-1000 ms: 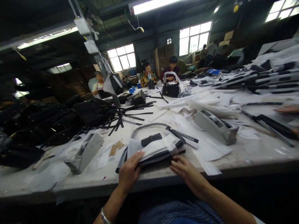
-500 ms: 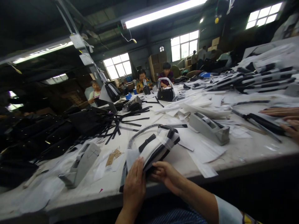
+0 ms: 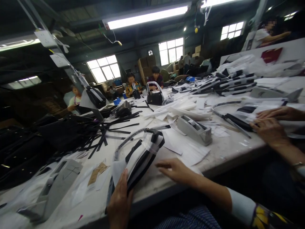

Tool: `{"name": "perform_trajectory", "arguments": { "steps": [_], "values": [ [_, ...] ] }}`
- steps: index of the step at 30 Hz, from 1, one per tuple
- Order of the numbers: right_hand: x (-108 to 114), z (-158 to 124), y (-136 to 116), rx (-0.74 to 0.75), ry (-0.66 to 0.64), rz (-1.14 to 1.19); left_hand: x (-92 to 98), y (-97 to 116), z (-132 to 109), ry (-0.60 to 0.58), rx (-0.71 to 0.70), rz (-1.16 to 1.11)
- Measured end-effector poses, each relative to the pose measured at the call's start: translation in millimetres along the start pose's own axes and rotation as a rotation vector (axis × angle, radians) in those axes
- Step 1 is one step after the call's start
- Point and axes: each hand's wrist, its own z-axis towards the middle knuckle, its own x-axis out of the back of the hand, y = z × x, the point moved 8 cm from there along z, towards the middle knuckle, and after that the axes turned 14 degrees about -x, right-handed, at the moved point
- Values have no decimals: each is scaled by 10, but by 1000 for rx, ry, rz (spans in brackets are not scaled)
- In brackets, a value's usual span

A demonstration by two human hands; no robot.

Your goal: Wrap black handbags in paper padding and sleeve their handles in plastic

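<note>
A black handbag wrapped in white paper [image 3: 139, 157] lies near the front edge of the table [image 3: 221, 152], its curved handle [image 3: 124, 143] arching behind it. My left hand [image 3: 120, 200] presses on the bag's near end with its fingers held together. My right hand [image 3: 175, 170] hovers flat just right of the bag, fingers stretched out over a white sheet, holding nothing.
A grey tape dispenser [image 3: 194, 128] stands right of the bag, another dispenser [image 3: 52, 189] at the front left. Black straps [image 3: 107, 130] and dark bags pile up on the left. A co-worker's hands [image 3: 271, 127] rest at the right. Several people sit at the far end.
The bag has been turned so that it points away from me. My right hand has let go of it and moved to the right. The view has swung to the right.
</note>
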Motion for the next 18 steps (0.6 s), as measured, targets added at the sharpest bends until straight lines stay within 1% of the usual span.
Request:
{"name": "perform_trajectory", "arguments": {
  "steps": [1, 2, 3, 4, 5, 6, 8, 10, 12, 15, 18],
  "values": [
    [342, -41, 20, 75, 183, -186, -3, 6, -1, -3, 6, -15],
    [662, -81, 67, 92, 352, -372, -2, 14, 0, -2, 11, -29],
    [939, -105, 143, 50, 485, -566, -2, 23, 3, -3, 15, -42],
    [1163, -113, 232, -16, 567, -739, -2, 32, 7, -5, 18, -53],
    [1338, -114, 316, -66, 602, -818, -3, 39, 11, -7, 20, -59],
    [1459, -106, 401, -117, 611, -883, -5, 45, 16, -13, 21, -60],
    [1563, -78, 540, -184, 587, -938, -12, 49, 20, -25, 25, -54],
    [1569, -48, 622, -243, 580, -992, -23, 40, 17, -34, 33, -50],
    [1560, -25, 634, -295, 598, -1039, -31, 32, 9, -27, 33, -48],
    [1572, -3, 526, -327, 629, -1092, -41, 17, -5, -11, 37, -43],
    [1595, -17, 312, -311, 664, -1121, -46, 6, -9, -9, 62, -53]
  ]
}}
